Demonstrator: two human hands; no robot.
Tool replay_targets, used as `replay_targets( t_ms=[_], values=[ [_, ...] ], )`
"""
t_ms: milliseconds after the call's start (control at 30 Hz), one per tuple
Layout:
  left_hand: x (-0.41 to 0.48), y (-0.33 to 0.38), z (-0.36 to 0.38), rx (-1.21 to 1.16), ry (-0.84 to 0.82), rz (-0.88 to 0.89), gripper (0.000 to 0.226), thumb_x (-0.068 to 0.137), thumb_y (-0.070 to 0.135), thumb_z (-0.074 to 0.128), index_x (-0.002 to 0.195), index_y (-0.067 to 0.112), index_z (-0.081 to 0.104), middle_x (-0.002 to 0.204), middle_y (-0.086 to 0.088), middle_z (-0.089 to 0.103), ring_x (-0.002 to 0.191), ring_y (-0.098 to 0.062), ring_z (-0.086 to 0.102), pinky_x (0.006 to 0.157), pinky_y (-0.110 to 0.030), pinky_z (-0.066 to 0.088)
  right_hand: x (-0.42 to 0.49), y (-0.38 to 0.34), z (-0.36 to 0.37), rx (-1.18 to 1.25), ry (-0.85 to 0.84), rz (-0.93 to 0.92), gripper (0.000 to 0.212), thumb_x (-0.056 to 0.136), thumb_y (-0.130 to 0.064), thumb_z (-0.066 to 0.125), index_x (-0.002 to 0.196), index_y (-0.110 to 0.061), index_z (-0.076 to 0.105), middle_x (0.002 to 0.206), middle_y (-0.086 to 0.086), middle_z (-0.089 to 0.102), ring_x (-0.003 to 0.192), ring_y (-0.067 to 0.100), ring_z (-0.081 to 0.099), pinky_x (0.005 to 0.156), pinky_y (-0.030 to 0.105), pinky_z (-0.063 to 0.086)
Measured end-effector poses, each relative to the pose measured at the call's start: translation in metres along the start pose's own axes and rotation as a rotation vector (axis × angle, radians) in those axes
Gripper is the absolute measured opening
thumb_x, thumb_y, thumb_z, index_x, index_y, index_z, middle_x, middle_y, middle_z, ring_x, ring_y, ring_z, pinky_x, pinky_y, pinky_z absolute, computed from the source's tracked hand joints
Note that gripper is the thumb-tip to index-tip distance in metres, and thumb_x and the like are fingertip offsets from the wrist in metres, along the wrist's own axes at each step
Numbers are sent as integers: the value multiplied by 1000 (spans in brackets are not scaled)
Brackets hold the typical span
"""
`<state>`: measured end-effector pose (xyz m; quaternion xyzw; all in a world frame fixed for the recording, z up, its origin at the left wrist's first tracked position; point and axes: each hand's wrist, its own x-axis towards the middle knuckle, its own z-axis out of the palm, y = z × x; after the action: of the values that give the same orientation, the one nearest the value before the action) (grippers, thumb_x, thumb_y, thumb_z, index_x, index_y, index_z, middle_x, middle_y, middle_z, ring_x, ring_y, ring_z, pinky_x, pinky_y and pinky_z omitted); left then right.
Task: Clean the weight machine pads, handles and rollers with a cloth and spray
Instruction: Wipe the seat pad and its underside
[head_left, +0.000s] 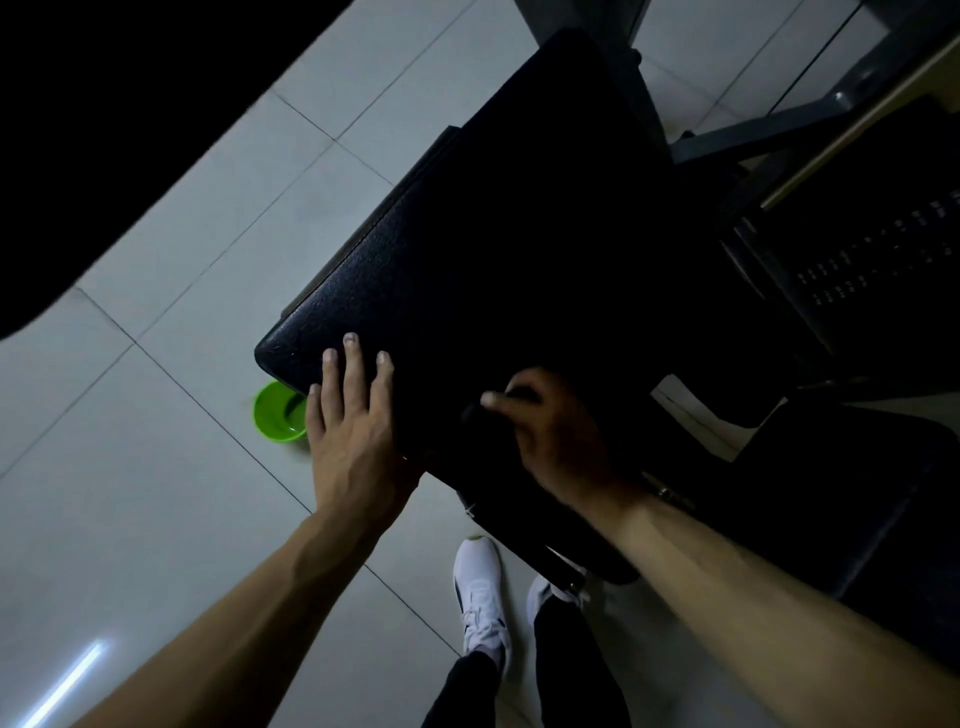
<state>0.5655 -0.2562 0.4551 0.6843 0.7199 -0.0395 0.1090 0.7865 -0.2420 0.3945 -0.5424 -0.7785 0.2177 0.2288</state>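
A large black textured pad of the weight machine fills the middle of the view, its near corner at the lower left. My left hand lies flat on that near corner with straight fingers spread over the edge. My right hand is on the pad's near edge, its fingers curled round a small dark thing that is too dim to name; it may be a dark cloth. No spray bottle is in view.
A green bowl sits on the tiled floor partly under the pad's corner. The grey machine frame and a weight stack stand at the right. My white shoes are below the pad.
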Motion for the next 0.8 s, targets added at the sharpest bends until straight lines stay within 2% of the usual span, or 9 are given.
replay_targets(
  t_ms=[100,167,300,367,433,533,633,700,800],
  values=[
    [-7,5,6,-52,19,8,121,68,44,91,162,14,21,171,-15,-5,158,-36,-7,125,-57,11,50,39,-23,40,193,311,42,93,-2,60,131,-16,71,118,15,58,108,33,60,97,27,45],
    [-18,15,16,-60,22,57,118,68,45,90,161,16,24,172,-13,-4,158,-35,-5,126,-56,11,49,36,-19,60,217,411,43,93,1,61,132,-16,70,122,15,57,112,33,58,100,19,37],
    [-34,37,34,-13,-29,175,121,62,43,93,161,21,27,172,-9,-1,158,-36,-3,125,-56,16,-38,-9,1,-4,33,183,38,97,-22,50,127,-22,72,124,11,59,113,28,57,101,18,37],
    [-35,43,40,15,-38,178,116,64,43,92,160,22,30,172,-10,1,157,-38,-3,124,-59,17,-77,-17,0,8,-89,126,37,89,-19,56,122,-29,71,125,6,58,113,29,59,95,28,52],
    [-34,47,43,36,-39,180,108,69,45,88,158,22,33,172,-12,2,157,-40,-2,124,-60,16,-87,-5,-6,30,-126,83,43,83,-10,60,121,-28,70,123,6,57,112,31,61,88,36,59],
    [-31,47,45,41,-42,174,102,73,51,83,157,22,34,171,-13,2,157,-41,-2,124,-61,13,-42,29,-17,15,44,205,42,93,-8,50,126,-19,72,127,13,58,115,29,58,99,30,52],
    [-33,46,46,19,-40,179,102,74,53,82,158,21,33,171,-14,1,157,-41,-4,124,-61,10,4,60,-28,154,231,454,44,90,4,52,127,-9,71,129,19,55,117,33,57,101,4,35],
    [-33,47,47,28,-45,171,104,72,53,83,158,21,33,171,-13,1,157,-40,-4,125,-60,10,-1,54,-25,139,210,410,45,87,8,54,125,-8,73,126,18,57,115,29,56,100,5,34],
    [-34,50,48,27,-20,152,101,75,50,82,158,19,33,171,-14,3,157,-40,-2,125,-60,11,-73,32,-8,35,37,272,49,79,7,62,120,-19,76,121,12,59,111,25,54,99,22,40]
  ],
)
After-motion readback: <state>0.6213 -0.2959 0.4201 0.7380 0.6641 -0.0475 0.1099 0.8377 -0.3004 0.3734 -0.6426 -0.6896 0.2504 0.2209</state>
